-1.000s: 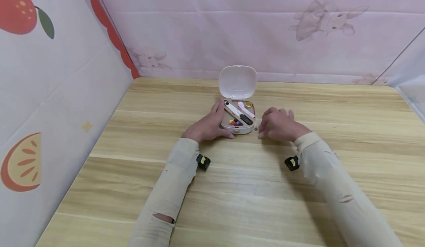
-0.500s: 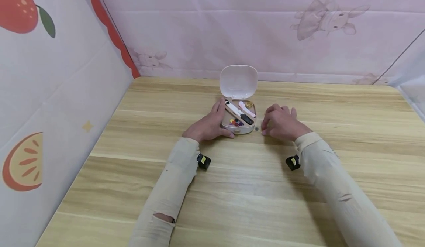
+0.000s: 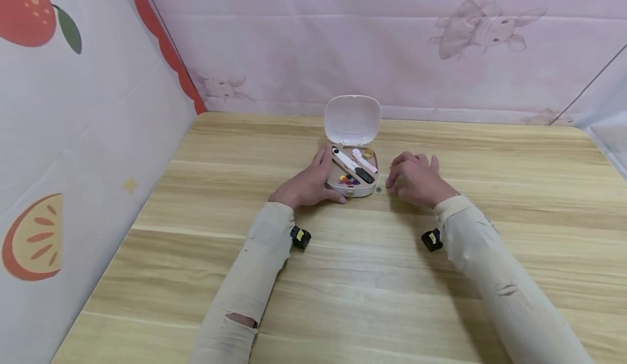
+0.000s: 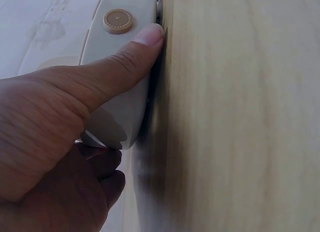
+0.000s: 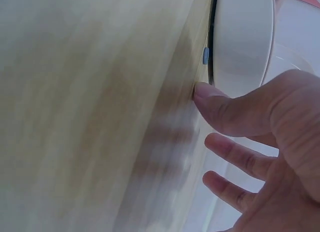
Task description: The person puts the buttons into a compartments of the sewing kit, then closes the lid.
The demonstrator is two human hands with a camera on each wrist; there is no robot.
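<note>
My left hand (image 3: 308,182) holds a small white sewing box (image 3: 357,191) by its left side, thumb along the front under a tan button-shaped clasp (image 4: 118,21). The box's lid (image 3: 351,120) stands open. Inside lie a white tool with a black end (image 3: 354,166), a pink-and-white strip (image 3: 364,161), a gold ring (image 3: 368,152) and several coloured bits (image 3: 349,180). Right of the box, my right hand (image 3: 416,180) pinches low at the tabletop; a thin brown edge of a small piece (image 5: 194,91) shows at the thumb tip, mostly hidden. A small grey disc (image 3: 379,189) lies between hand and box.
The wooden table (image 3: 343,277) runs back to a pink curtain (image 3: 313,54) behind the box. A white printed wall (image 3: 98,135) borders it on the left. Black wrist cameras (image 3: 432,240) sit by both cuffs.
My right hand has shifted slightly right and away from me; the small yellowish piece seen at its fingertips earlier is now covered. The left hand and box stay put.
</note>
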